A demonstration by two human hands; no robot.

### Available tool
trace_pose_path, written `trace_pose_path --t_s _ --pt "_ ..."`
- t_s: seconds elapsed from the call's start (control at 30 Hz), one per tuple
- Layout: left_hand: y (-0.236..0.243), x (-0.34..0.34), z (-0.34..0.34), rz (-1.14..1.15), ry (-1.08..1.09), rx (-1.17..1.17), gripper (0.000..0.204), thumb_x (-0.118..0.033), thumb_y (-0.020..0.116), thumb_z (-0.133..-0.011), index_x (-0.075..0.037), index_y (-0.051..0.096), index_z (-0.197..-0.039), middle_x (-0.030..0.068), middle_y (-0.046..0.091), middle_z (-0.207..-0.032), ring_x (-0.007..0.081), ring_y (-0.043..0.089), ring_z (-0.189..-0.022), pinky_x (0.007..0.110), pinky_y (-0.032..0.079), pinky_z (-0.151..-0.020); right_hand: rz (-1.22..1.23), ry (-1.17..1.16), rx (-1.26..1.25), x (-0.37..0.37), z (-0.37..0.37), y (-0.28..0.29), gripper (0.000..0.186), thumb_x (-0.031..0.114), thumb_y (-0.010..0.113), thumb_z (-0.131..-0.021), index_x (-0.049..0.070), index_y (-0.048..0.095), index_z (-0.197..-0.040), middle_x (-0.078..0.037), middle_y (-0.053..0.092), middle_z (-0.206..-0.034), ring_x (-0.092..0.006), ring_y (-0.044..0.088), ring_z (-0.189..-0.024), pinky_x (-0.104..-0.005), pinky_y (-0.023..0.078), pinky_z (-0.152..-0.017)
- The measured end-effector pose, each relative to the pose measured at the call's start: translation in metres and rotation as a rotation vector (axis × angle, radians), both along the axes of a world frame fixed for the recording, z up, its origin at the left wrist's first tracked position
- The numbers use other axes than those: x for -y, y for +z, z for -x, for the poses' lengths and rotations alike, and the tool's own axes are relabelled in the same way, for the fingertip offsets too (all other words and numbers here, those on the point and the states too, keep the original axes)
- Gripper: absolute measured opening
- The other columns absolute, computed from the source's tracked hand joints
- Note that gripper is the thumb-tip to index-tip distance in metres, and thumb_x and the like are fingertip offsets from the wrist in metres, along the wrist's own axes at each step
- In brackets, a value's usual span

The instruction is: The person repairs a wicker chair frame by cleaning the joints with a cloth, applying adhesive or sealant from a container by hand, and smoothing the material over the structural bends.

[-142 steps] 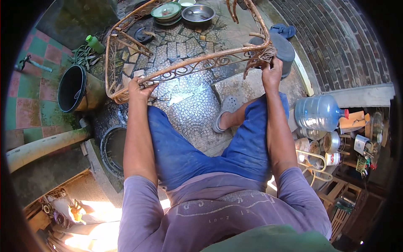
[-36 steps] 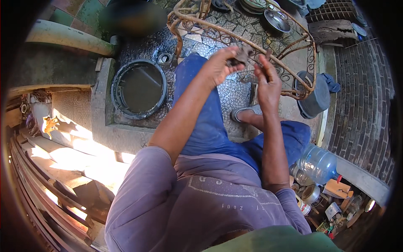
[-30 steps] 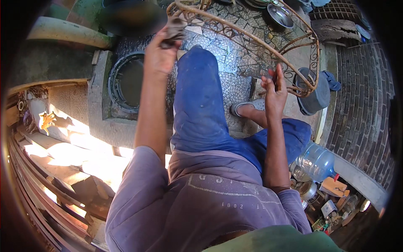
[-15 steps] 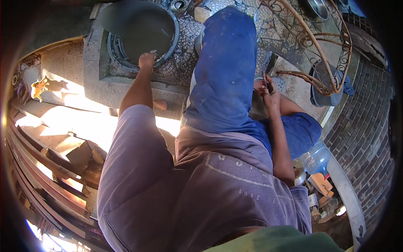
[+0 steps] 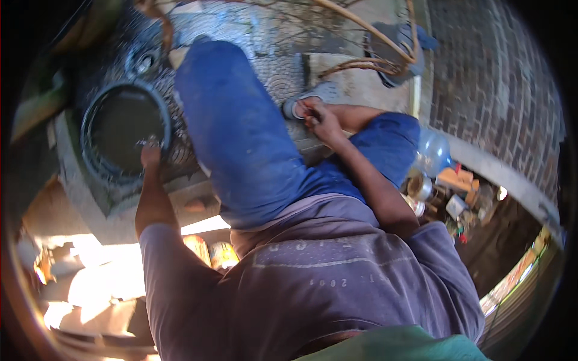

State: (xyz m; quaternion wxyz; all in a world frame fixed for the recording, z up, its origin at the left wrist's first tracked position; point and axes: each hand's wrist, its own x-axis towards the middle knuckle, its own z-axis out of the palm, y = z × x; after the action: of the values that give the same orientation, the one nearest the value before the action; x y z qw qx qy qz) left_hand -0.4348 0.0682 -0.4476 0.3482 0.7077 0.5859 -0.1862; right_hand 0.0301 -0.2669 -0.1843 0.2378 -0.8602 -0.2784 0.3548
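Observation:
A dark round tub of murky water stands at the far left. Just inside its near right rim is my left hand, fingers curled at the water; a small pale, wet shape shows at the fingertips, too blurred to name. In front of my bent right leg, my right hand is closed in a pinch beside the grey clog on my foot. Whatever thin thing it holds is mostly hidden by the fingers.
A curled metal frame arches at the far right over a grey bucket. A clear plastic bottle and an orange block lie right of my knee. Beyond runs a brick wall. A small round container sits behind the tub.
The whole view has swung, shifting the tub and my legs leftward and lower. My left hand stays at the tub's rim. The thin dark stick upright in my right hand no longer shows clearly.

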Motion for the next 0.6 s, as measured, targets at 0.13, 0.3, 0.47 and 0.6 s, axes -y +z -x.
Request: trace_pose_path --t_s 0.13,0.3,0.47,0.6 --pt "-0.009 -0.003 0.025 -0.133 0.245 0.008 0.052 -0.045 0.055 -0.097 0.001 0.069 -0.118 0.0283 0.071 -0.114 0.0479 0.066 -0.109 0.051 0.05 -0.092 0.017 -0.005 -0.014 -0.021 0.007 0.018 0.038 0.001 0.06 -0.092 0.0 0.065 -0.13 -0.021 0.071 -0.115 -0.0319 0.07 -0.106 -0.038 0.053 -0.096" --pt "-0.001 0.0 0.015 -0.049 0.191 0.393 0.056 -0.049 0.06 -0.098 0.002 0.068 -0.119 0.0207 0.071 -0.114 0.0348 0.066 -0.105 0.046 0.049 -0.093 -0.02 -0.011 0.059 -0.01 0.006 0.017 0.035 0.005 0.063 -0.093 -0.001 0.065 -0.127 -0.024 0.07 -0.12 -0.0367 0.068 -0.112 -0.0407 0.053 -0.097" --pt "-0.019 -0.005 0.01 0.105 0.535 0.481 0.051 -0.045 0.066 -0.094 0.001 0.07 -0.115 0.0157 0.07 -0.106 0.027 0.064 -0.097 0.04 0.049 -0.091 -0.013 -0.025 0.063 -0.013 0.009 0.023 0.036 0.004 0.064 -0.092 0.001 0.065 -0.129 -0.023 0.07 -0.12 -0.0363 0.068 -0.112 -0.0409 0.052 -0.097" --pt "-0.06 -0.015 0.026 -0.033 0.448 0.334 0.039 -0.036 0.065 -0.09 -0.003 0.072 -0.109 0.0143 0.072 -0.093 0.0294 0.068 -0.088 0.041 0.052 -0.087 0.047 -0.021 0.016 -0.019 0.004 0.019 0.04 0.005 0.064 -0.093 0.002 0.064 -0.133 -0.024 0.069 -0.123 -0.0366 0.067 -0.116 -0.0416 0.051 -0.1"
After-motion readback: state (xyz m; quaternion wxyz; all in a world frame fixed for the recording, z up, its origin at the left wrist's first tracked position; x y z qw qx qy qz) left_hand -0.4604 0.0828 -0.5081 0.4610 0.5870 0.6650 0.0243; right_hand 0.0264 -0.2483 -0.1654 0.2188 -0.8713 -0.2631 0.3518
